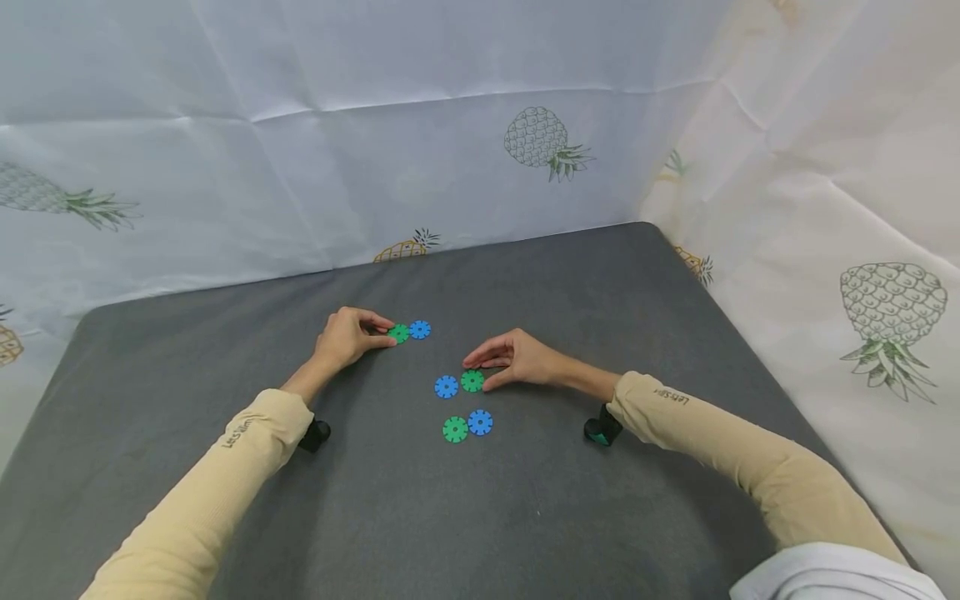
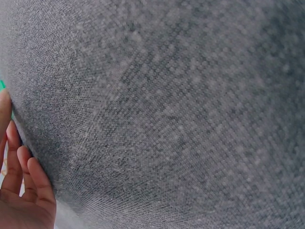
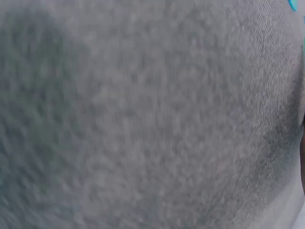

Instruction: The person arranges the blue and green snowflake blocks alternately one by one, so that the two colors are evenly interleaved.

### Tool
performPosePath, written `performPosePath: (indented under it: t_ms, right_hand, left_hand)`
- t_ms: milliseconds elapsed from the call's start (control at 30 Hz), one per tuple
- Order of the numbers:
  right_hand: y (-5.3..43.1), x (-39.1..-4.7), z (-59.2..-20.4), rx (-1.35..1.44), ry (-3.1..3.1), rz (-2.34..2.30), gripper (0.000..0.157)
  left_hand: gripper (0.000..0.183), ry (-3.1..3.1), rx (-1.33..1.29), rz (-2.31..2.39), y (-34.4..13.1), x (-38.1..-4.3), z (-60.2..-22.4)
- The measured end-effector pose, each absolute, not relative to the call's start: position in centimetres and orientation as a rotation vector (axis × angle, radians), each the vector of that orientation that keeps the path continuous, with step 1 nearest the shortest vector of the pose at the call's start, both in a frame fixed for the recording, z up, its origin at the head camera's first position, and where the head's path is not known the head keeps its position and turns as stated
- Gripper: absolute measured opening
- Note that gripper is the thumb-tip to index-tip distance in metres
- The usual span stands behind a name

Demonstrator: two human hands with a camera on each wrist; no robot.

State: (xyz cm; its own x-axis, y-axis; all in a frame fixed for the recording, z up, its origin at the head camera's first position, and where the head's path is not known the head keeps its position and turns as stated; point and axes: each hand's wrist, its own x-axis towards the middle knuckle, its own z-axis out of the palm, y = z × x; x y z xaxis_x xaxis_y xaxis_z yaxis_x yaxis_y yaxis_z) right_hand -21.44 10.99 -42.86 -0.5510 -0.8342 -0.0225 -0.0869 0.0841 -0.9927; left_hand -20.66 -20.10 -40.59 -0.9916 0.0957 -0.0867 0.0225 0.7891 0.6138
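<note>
At the back of the group, my left hand [image 1: 351, 336] pinches the left edge of a green notched disc [image 1: 399, 333] between thumb and fingers. A blue notched disc [image 1: 420, 329] adjoins it on the right. Nearer the middle, my right hand [image 1: 525, 358] has thumb and fingertips on opposite edges of a second green disc [image 1: 472, 381]. Just left of that one lies another blue disc [image 1: 446, 387]. In the left wrist view, the left hand [image 2: 28, 200] shows at the lower left with a sliver of green disc. Only a strip of the right hand appears in its wrist view.
A third green disc [image 1: 454, 430] and blue disc [image 1: 481, 422] lie side by side in front on the grey cloth-covered table [image 1: 450, 525]. Black devices hang under both wrists. White pineapple-print curtains [image 1: 420, 167] border the table's back and right.
</note>
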Motion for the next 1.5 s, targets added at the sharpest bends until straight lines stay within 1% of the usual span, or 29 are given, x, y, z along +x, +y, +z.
performPosePath:
  t_ms: [200, 367, 700, 1067, 1267, 1500]
  right_hand:
    - [11.0, -22.0, -43.2, -1.062, 1.774, -1.455, 0.041]
    - [10.8, -22.2, -43.1, -1.125, 1.822, -1.414, 0.038]
    - [10.4, -21.3, -42.0, -1.236, 1.995, -1.316, 0.038]
    - [10.5, -22.4, -43.4, -1.330, 2.126, -1.175, 0.032]
    - [11.1, -22.3, -43.4, -1.239, 2.020, -1.342, 0.032]
    - [12.0, -21.9, -42.7, -0.975, 1.927, -1.554, 0.034]
  left_hand:
    - [0.029, 2.861, 0.096, 0.988, -20.1, -20.7, -40.7]
    - [0.029, 2.858, 0.084, 0.993, -20.3, -20.8, -40.7]
    - [0.028, 2.863, 0.091, 1.002, -20.1, -20.7, -40.8]
    - [0.027, 2.872, 0.101, 1.001, -20.2, -20.8, -40.9]
    - [0.028, 2.865, 0.105, 1.004, -20.3, -20.9, -40.9]
    - [0.028, 2.866, 0.107, 1.006, -20.3, -21.0, -40.9]
